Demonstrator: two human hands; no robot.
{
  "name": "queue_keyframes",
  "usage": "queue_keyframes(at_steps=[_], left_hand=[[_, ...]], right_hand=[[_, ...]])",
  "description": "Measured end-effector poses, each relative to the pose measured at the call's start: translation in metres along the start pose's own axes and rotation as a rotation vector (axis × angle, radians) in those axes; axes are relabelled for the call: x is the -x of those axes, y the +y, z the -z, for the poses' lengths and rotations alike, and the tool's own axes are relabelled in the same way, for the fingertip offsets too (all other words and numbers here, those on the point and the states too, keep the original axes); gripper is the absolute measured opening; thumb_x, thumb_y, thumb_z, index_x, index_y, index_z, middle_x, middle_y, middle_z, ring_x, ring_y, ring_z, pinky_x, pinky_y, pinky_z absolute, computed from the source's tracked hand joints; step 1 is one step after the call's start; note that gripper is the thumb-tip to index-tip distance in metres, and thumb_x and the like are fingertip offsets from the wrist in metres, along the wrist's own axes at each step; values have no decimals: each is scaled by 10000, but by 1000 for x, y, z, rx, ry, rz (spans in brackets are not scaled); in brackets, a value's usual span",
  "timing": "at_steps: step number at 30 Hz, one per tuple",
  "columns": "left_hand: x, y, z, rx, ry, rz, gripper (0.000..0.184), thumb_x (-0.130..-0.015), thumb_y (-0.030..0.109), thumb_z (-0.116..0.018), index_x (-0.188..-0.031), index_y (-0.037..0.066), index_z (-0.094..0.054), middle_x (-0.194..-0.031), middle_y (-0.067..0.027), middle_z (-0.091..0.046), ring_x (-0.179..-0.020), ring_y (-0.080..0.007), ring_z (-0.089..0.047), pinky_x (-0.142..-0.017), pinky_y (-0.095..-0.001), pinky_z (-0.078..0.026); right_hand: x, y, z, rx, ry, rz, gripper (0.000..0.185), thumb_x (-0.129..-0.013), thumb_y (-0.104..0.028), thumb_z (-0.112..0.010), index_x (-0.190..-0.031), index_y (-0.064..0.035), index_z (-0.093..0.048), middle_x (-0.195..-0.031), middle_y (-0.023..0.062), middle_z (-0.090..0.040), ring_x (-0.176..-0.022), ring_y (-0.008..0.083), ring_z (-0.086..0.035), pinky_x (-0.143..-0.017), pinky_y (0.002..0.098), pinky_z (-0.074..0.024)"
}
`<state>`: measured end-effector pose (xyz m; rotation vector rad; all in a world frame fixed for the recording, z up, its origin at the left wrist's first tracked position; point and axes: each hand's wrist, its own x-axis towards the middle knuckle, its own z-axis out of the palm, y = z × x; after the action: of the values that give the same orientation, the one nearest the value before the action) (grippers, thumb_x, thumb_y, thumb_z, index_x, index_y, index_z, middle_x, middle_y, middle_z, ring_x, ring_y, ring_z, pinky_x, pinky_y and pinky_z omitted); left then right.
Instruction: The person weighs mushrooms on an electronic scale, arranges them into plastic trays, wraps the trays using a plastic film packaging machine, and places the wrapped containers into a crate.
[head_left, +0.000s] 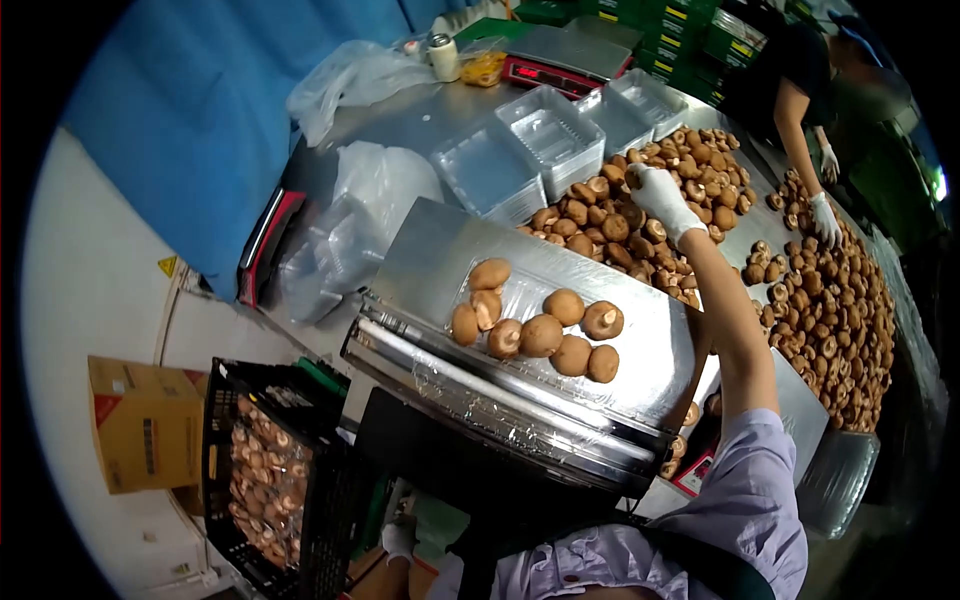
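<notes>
My right hand point(662, 203), in a white glove, reaches over a heap of brown mushrooms point(612, 228) with its fingers closed on one mushroom point(634, 177). Low in the view hangs my left hand point(398, 540), also gloved, beside the black crate; its fingers are too dim to read. Several loose mushrooms point(541, 335) rest on the metal top point(430, 240) of a wrapping machine, some on a clear tray that is hard to make out. Stacked clear trays point(553, 135) stand beside the heap.
A co-worker's gloved hands point(826, 218) are at the larger mushroom pile point(835, 320) on the right. Scales point(560, 62), plastic bags point(385, 190) and a jar point(443, 58) lie beyond the machine. A black crate point(325, 480) of packed mushrooms and a cardboard box point(145, 425) stand lower left.
</notes>
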<state>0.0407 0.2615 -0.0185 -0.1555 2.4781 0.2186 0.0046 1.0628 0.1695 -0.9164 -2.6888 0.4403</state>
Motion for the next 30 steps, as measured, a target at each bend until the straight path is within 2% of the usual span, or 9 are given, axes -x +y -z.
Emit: queue_keyframes(at_steps=[1,2,4,8,11,16,20,24,30], left_hand=[[-6,-2,-2,11,-47,-45,314,-797,306,-643,-813,-6,-675,-660,-142,-651,-569,-216,-662,-542,-339,-522],[-23,-34,-19,-52,20,-335,264,-802,261,-608,-944,42,-647,-700,-125,-669,-585,-251,-651,-558,-363,-515],[8,37,15,341,-73,82,238,-808,216,-605,-988,64,-635,-739,-117,-668,-575,-209,-647,-522,-332,-498],[-19,52,17,275,-179,27,307,-814,244,-598,-1064,69,-627,-795,-138,-671,-612,-220,-652,-570,-333,-511],[-49,47,9,279,-100,-178,297,-798,260,-629,-1013,59,-662,-912,-148,-674,-844,-279,-648,-741,-338,-497],[-41,83,38,355,-135,-259,329,-783,306,-646,-995,56,-666,-930,-155,-668,-871,-287,-640,-775,-346,-492],[-28,120,76,176,-315,-327,317,-820,277,-634,-986,8,-658,-832,-144,-674,-746,-234,-654,-690,-328,-504],[18,182,159,185,-633,-460,315,-866,280,-618,-937,-23,-663,-680,-99,-658,-576,-146,-633,-534,-255,-483],[58,254,252,-29,-281,-869,315,-878,292,-601,-794,-8,-651,-624,-76,-639,-565,-132,-628,-566,-256,-495]], right_hand=[[8,-15,8,-72,81,16,348,-762,-130,-581,-1103,-71,-612,-907,209,-658,-864,341,-635,-785,399,-501],[17,-29,17,-145,163,30,375,-768,-158,-595,-1133,-74,-609,-898,199,-668,-838,306,-656,-781,371,-509],[43,-81,53,-484,2,-128,448,-775,-213,-617,-1200,-76,-582,-950,163,-678,-837,217,-657,-788,307,-507],[100,-149,57,-850,-205,11,414,-829,-132,-562,-1232,-38,-543,-940,92,-654,-818,151,-634,-761,271,-507],[134,-182,43,-684,-286,49,392,-819,-151,-566,-1189,-21,-559,-972,117,-660,-855,188,-646,-834,303,-498],[154,-185,22,-418,-162,209,374,-829,-232,-571,-1145,-31,-582,-1005,213,-628,-971,319,-587,-890,372,-457],[169,-184,39,-255,-4,380,350,-847,-231,-565,-1129,-26,-595,-1045,212,-620,-993,355,-563,-893,382,-444],[193,-176,74,-224,-58,151,346,-865,-266,-589,-1148,-66,-596,-1085,174,-608,-991,319,-578,-849,371,-471],[260,-150,91,93,-60,255,292,-837,-233,-626,-1098,-102,-624,-1057,123,-629,-988,288,-586,-799,379,-504]])
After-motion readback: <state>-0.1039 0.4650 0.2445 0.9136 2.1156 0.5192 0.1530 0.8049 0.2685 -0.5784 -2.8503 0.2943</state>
